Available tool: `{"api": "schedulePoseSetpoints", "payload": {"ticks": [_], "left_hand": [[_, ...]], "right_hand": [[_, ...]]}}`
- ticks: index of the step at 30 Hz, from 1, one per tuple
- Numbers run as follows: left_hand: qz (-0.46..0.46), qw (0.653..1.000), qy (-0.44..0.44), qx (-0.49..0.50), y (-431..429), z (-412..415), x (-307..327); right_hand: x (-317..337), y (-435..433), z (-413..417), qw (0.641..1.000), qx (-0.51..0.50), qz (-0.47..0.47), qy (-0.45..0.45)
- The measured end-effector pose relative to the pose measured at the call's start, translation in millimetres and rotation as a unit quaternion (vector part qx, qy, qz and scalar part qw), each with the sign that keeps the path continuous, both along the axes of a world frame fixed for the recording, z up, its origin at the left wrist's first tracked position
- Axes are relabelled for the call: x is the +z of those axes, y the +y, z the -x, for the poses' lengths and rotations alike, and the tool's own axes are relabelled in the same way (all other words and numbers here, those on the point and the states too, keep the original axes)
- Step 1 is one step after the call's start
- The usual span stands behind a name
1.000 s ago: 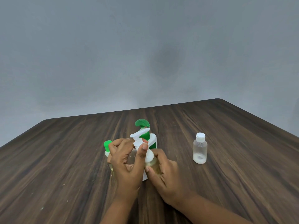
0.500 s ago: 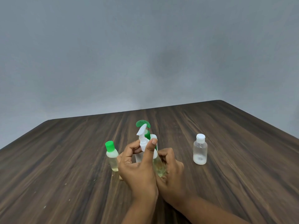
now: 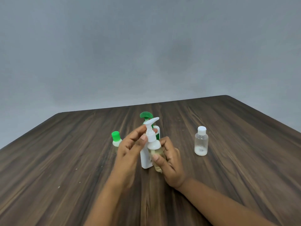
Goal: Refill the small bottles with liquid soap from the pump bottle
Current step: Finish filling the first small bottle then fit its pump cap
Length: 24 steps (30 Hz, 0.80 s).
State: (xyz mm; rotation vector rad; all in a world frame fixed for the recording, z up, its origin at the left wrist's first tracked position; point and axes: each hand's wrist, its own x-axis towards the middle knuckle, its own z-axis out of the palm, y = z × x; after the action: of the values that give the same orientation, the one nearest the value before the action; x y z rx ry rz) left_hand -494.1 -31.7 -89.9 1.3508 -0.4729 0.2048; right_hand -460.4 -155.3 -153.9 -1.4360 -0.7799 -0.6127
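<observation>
My right hand (image 3: pixel 171 162) grips a small clear bottle (image 3: pixel 157 154) holding yellowish liquid, lifted just in front of the big pump bottle. A white pump top (image 3: pixel 150 136) sits on that small bottle, and my left hand (image 3: pixel 130 150) pinches its neck between thumb and forefinger. The large white pump bottle (image 3: pixel 144 160) with a green pump head (image 3: pixel 146 115) stands right behind them, partly hidden. A small bottle with a green cap (image 3: pixel 116 138) stands to the left, half behind my left hand. Another small clear bottle with a white cap (image 3: pixel 201 142) stands apart on the right.
Everything sits on a dark wooden table (image 3: pixel 65 160) whose far edge meets a plain grey wall (image 3: pixel 146 54). The table's right corner lies at the far right.
My left hand has shifted from over the small bottle's top to the left side of its pump neck. The small bottle now stands upright and higher, and the green-capped bottle shows more.
</observation>
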Motion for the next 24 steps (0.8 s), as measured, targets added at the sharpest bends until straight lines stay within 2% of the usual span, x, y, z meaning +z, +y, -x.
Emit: {"api": "schedulePoseSetpoints", "payload": {"ticks": [5,8,16,21,24], "left_hand": [[-0.165,0.981,0.003,-0.102,23.7,-5.7,23.9],[-0.195,0.974,0.023,-0.113,24.7,-8.2,33.9],[-0.063,0.996,0.03,0.059,-6.7,-0.2,23.1],[-0.002,0.98,-0.001,0.198,-33.6,7.5,16.1],[0.038,0.97,0.004,0.239,-45.7,11.0,13.8]], "right_hand": [[-0.1,3.1,1.1,1.0,0.02,0.009,0.0],[-2.0,4.8,2.2,0.999,0.036,0.01,0.017],[-5.1,5.9,-0.5,0.999,-0.035,-0.003,0.005],[-3.9,7.4,5.2,0.998,-0.062,-0.019,-0.003],[-0.8,6.2,5.7,0.997,-0.068,-0.017,-0.009]]}}
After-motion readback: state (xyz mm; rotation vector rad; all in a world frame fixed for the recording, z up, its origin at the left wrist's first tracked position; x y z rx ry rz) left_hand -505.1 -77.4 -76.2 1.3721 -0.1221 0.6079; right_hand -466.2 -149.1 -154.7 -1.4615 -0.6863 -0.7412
